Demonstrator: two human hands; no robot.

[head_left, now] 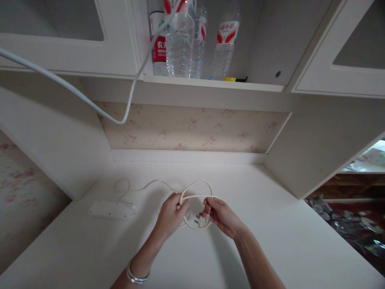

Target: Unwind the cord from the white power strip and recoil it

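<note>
Above the white countertop, a white power cord [197, 182] hangs in loose loops between my two hands. My left hand [171, 214] is closed around the cord, its thumb pressing on the loops. On the other side, my right hand [222, 214] pinches the cord near its end. A white plug [203, 220] with metal prongs hangs by the right fingers, prongs pointing left. From the left hand the cord trails across the counter towards a white power strip [110, 209], which lies at the left.
An open shelf above holds several plastic bottles [180, 48] and a yellow item [229, 79]. A thick white cable [69, 86] crosses in front at upper left. Side panels flank the countertop [168, 265]; floral wallpaper [192, 128] lines the back.
</note>
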